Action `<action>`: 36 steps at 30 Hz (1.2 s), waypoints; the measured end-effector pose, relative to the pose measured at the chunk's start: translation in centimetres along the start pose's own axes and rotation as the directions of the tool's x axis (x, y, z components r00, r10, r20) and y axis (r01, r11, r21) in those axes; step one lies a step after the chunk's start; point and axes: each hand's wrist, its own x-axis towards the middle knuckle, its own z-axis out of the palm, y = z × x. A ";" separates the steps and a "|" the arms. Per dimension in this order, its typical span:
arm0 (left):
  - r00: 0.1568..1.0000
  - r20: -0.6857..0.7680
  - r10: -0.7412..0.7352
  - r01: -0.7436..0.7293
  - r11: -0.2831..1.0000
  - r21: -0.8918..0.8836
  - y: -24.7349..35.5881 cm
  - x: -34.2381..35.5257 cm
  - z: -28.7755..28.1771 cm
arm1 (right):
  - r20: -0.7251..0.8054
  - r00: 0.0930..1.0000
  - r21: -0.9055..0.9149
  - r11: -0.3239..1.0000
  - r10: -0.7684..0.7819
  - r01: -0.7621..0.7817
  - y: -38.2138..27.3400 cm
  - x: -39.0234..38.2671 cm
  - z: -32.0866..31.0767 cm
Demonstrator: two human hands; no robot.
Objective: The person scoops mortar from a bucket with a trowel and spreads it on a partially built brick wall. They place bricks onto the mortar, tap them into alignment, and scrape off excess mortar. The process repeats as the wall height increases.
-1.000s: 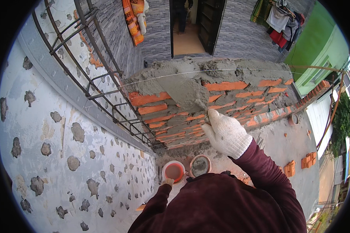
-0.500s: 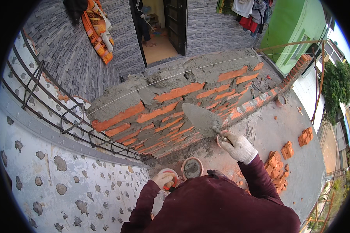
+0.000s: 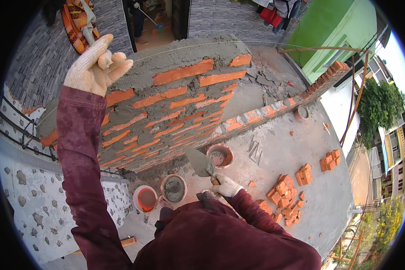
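My left hand (image 3: 94,69), in a whitish work glove, is raised in front of the left part of the brick wall (image 3: 159,96). Its fingers are apart and partly bent, and I see nothing held in them. A thin string (image 3: 189,46) runs along the wall's mortar-covered top and passes behind or beside this hand; contact cannot be made out. Close to my body, my gloved right hand (image 3: 228,185) grips a trowel (image 3: 200,163) by its handle. The trowel's blade, coated in grey mortar, points toward the wall's foot, beside a bucket (image 3: 220,155).
Near me stand a bucket of mortar (image 3: 174,189) and a pale bucket with a reddish inside (image 3: 146,199). Broken bricks (image 3: 283,193) lie in piles on the right. A low brick wall (image 3: 265,111) runs off to the far right. Beyond the doorway, a person (image 3: 138,20) holds a broom.
My left hand has left the reddish bucket and risen to the wall's left part. My right hand has drawn the trowel back and down from the wall. The view has shifted.
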 end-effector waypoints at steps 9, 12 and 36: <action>0.983 0.162 0.087 -0.099 0.993 0.067 0.2 -2.1 7.9 | 0.200 0.958 -0.277 0.950 0.204 -0.145 0.6 1.1 -5.6; 0.984 0.175 0.008 -0.049 0.972 0.231 -4.3 -10.0 10.0 | 0.187 0.959 -0.507 0.857 0.212 -0.090 0.6 1.8 -5.5; 0.110 -0.716 -0.690 0.956 -0.123 0.265 -52.1 -68.6 5.5 | 0.424 0.889 -0.870 -0.193 0.175 0.453 26.7 41.0 27.5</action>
